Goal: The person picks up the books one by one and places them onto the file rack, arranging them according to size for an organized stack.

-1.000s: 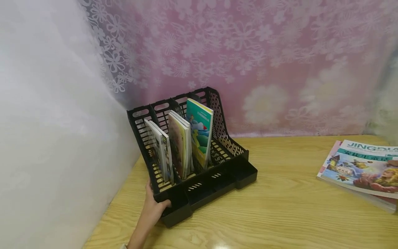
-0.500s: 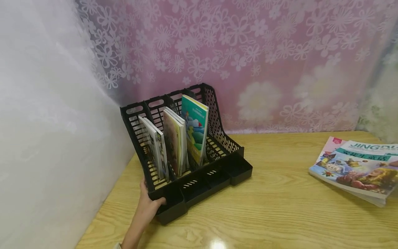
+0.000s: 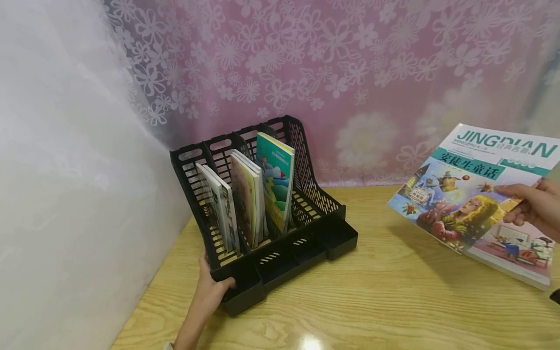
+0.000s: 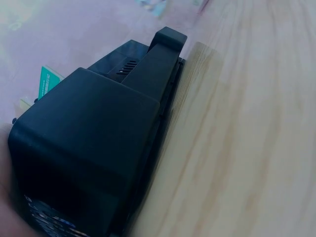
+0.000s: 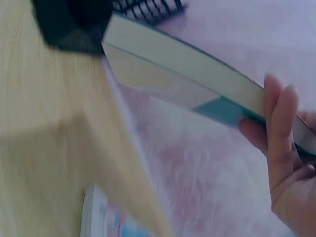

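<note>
A black file rack (image 3: 284,265) with slotted compartments and a shallow front tray stands on the left of the table. My left hand (image 3: 207,291) grips its near left corner, thumb over the tray's edge and fingers along the side. Up close, the left wrist view shows the rack's smooth black side (image 4: 89,123). My right hand (image 3: 535,204) holds a paperback storybook (image 3: 463,189) by its right edge, tilted above the table. From the right wrist, its page block (image 5: 192,64) shows, pinched between thumb and fingers (image 5: 281,123).
Upright in the rack are a green book (image 3: 275,180), cream-edged books (image 3: 251,199) and thin white ones (image 3: 220,209). A pink-covered book (image 3: 516,253) lies on the wooden table (image 3: 372,291) at right, partly hidden under the raised one. A flowered pink curtain (image 3: 306,73) hangs behind.
My right hand has lifted the storybook off the pink book and swung it up and leftward into fuller view. The left hand keeps its grip on the file rack's corner.
</note>
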The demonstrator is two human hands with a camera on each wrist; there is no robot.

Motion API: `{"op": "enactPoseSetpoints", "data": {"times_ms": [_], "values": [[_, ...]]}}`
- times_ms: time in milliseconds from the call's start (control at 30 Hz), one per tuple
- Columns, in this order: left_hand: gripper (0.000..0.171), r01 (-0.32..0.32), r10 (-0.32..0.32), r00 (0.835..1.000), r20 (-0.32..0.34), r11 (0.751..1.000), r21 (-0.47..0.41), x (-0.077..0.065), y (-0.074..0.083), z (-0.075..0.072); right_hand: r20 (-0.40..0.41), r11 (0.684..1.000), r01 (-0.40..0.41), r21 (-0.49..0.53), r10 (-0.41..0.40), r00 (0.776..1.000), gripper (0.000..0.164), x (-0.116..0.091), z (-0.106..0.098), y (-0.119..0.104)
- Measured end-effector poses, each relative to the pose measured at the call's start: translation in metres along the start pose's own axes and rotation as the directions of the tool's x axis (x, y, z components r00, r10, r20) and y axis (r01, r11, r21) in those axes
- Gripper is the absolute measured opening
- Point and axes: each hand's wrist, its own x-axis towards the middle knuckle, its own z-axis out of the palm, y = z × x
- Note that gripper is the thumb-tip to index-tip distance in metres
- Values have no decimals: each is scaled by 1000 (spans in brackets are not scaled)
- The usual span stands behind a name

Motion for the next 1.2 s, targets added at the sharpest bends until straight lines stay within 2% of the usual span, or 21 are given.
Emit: {"op": "enactPoseSetpoints", "data": {"times_ms": [67,200,233,367,467,600,700,833,967,1000,1133,1200], "values": [[113,-6,6,1000,-2,1000,4,1,1,0,-18,999,15,-45,-15,1000,39,3,17,-12],[110,-6,6,1000,0,1000,11,3,3,-1,-8,997,59,-39,-60,998,38,8,45,-26],[109,-4,4,1000,0,1000,12,2,4,-1,-2,997,70,-11,-70,998,37,10,51,-27],[108,4,-4,1000,4,1000,18,2,3,-1,45,991,89,103,-94,995,36,16,68,-28],[108,8,-8,1000,1,1000,19,1,1,-1,51,981,82,175,-92,994,33,21,80,-26],[109,21,-21,1000,2,1000,19,0,0,0,16,981,90,174,-94,995,32,27,100,-25],[110,27,-27,1000,9,999,21,0,0,0,31,980,106,167,-113,993,36,33,116,-25],[109,34,-34,999,18,999,34,0,1,-3,68,973,140,184,-154,986,30,43,139,-26],[108,44,-44,999,14,998,48,0,3,-5,101,970,192,152,-208,973,15,55,164,-29],[108,42,-43,999,13,998,46,0,3,-6,108,970,207,127,-221,969,15,58,169,-29],[108,42,-43,999,12,998,41,-1,3,-4,130,970,243,21,-244,961,38,65,190,-30],[108,42,-43,999,9,999,34,-1,3,-2,133,966,256,-25,-250,959,43,69,200,-30]]}}
